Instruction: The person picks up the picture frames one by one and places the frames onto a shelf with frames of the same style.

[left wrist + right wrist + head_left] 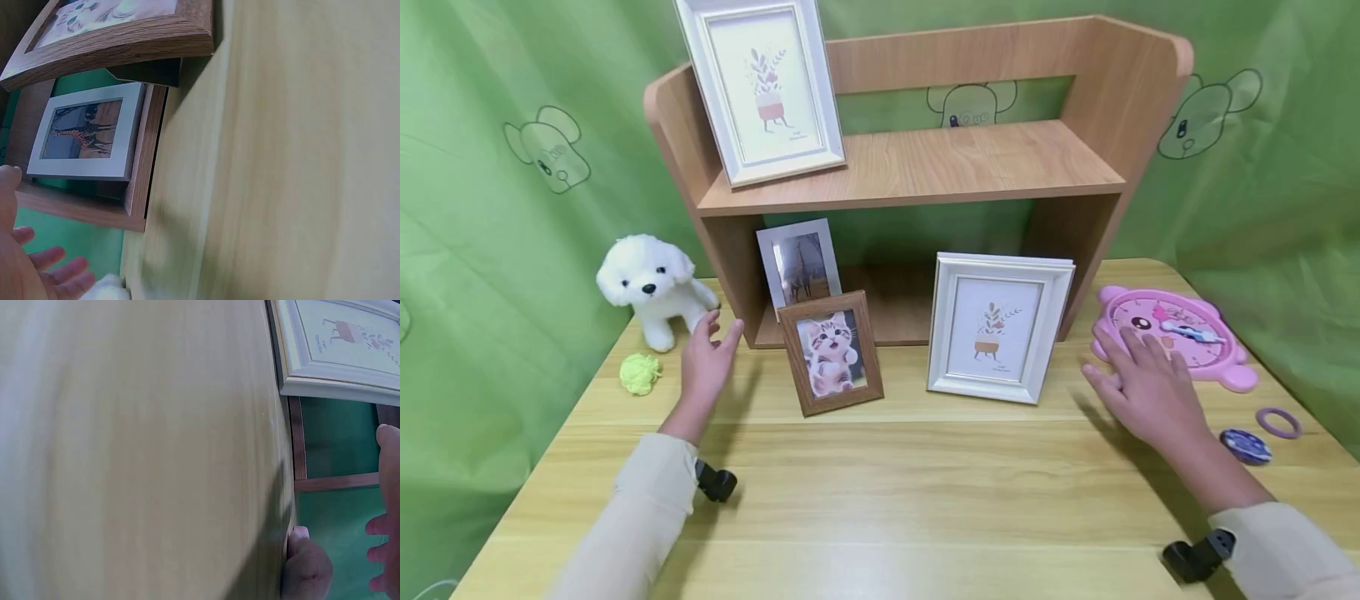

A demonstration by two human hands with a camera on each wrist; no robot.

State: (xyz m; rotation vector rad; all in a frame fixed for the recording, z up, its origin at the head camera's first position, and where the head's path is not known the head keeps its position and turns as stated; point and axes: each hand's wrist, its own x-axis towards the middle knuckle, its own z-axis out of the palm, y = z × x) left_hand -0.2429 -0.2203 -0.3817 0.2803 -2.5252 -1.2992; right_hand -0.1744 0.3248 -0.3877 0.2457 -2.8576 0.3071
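My left hand [706, 367] hovers over the left of the table, fingers loosely spread, near a white plush dog [655, 287] and a yellow-green yarn ball [640, 374]. To its right stands a brown-framed kitten picture [832, 354], with a white-framed giraffe picture [84, 131] behind it in the shelf's lower bay. My right hand [1150, 392] is held over the right side, fingers spread, overlapping a pink bear-shaped clock [1210, 333] in the head view. Left of it leans a white-framed plant picture [997, 329]. Neither hand holds anything.
A wooden desktop shelf [917, 171] stands at the back. On its upper level is another white-framed plant picture [767, 92], at the left. At the table's right edge lie a purple ring [1278, 422] and a blue patterned disc [1246, 447]. Green curtains [467, 250] surround the table.
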